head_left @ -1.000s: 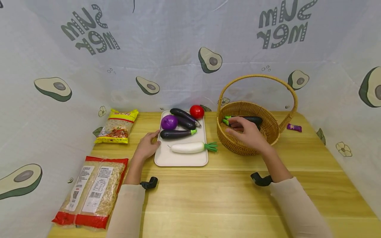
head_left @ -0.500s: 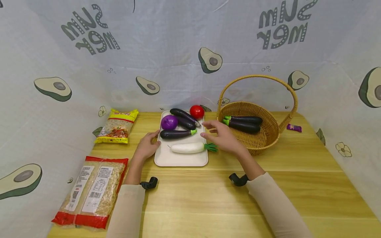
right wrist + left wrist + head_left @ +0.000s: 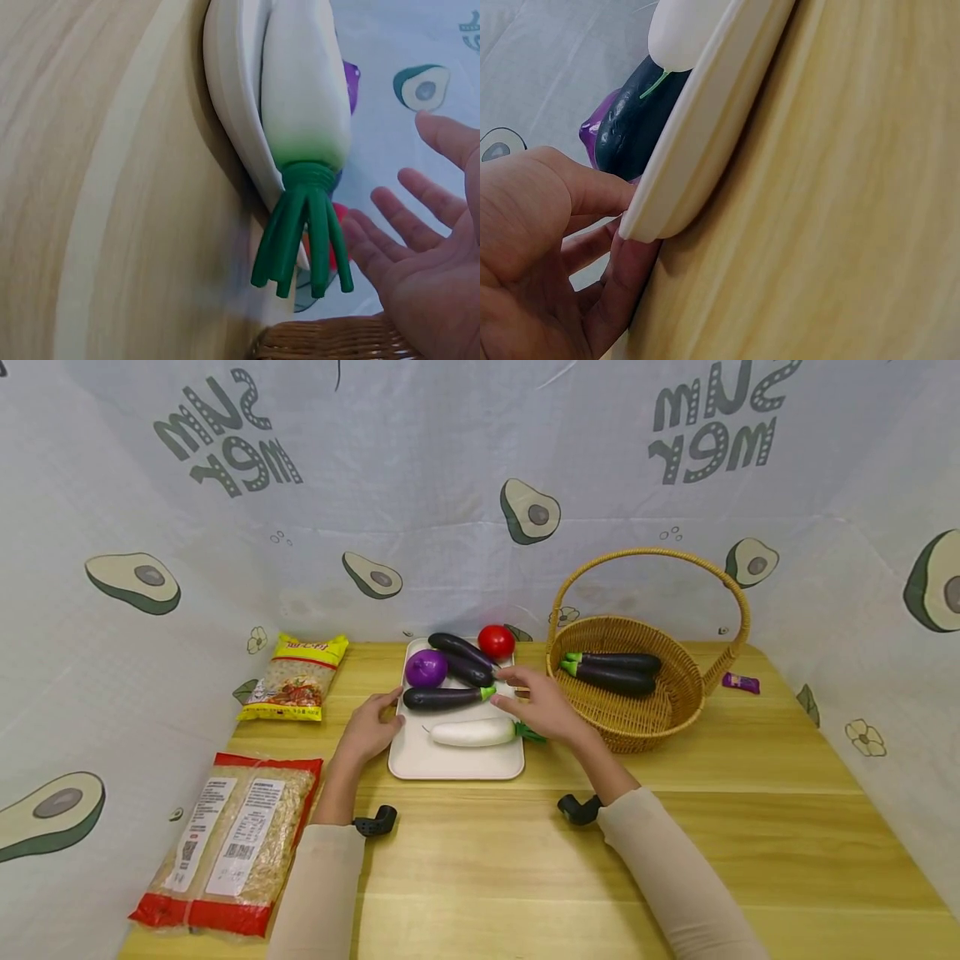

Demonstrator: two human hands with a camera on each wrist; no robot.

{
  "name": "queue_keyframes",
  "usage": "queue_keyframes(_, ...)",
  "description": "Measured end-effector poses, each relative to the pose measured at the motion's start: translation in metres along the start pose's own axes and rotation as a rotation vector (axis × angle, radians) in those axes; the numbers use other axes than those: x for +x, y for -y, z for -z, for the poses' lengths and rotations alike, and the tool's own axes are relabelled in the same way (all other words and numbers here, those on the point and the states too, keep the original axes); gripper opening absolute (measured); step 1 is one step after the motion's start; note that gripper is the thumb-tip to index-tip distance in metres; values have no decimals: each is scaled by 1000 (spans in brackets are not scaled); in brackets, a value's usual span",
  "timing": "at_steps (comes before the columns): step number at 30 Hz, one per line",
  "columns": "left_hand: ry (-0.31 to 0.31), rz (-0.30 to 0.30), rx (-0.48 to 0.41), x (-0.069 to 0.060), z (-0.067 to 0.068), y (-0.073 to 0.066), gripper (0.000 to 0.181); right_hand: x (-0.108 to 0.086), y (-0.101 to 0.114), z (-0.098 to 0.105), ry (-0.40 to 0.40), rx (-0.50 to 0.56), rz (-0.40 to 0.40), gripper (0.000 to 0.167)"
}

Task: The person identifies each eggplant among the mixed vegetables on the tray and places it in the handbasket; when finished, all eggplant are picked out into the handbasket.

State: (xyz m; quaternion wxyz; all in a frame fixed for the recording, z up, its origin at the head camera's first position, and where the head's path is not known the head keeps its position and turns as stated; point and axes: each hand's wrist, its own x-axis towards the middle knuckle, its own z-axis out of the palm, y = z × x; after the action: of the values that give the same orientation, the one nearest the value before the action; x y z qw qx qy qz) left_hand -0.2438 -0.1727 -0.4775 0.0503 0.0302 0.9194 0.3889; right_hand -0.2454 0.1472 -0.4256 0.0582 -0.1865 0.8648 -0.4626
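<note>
My left hand (image 3: 370, 727) holds the left rim of a white tray (image 3: 457, 767), thumb and fingers around its edge (image 3: 679, 165). On the tray lie a dark eggplant with a green cap (image 3: 442, 698), a white radish (image 3: 472, 732), a purple onion (image 3: 426, 669), a red tomato (image 3: 496, 642) and two more eggplants (image 3: 459, 650). My right hand (image 3: 546, 703) hovers over the tray's right side, fingers spread and holding nothing, beside the eggplant's green cap. In the right wrist view the radish's green leaves (image 3: 304, 232) are near this hand (image 3: 427, 240).
A wicker basket (image 3: 630, 733) with a tall handle stands right of the tray, holding two eggplants (image 3: 617, 677). A yellow food bag (image 3: 296, 678) and a red-edged grain bag (image 3: 232, 843) lie at left. A small purple packet (image 3: 741, 682) lies beyond the basket.
My right hand has moved left from above the basket to the tray's right side, holding nothing. My left hand stays at the tray's rim, and the vegetables have not moved.
</note>
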Motion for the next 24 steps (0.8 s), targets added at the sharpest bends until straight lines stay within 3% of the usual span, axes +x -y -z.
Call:
queue_keyframes(16,-5,4,-8,-2,1,-3,60,19,-4,-15,42,-18,8,53)
queue_keyframes(24,-5,2,-3,-1,1,-2,60,26,-6,-21,61,-77,-16,52)
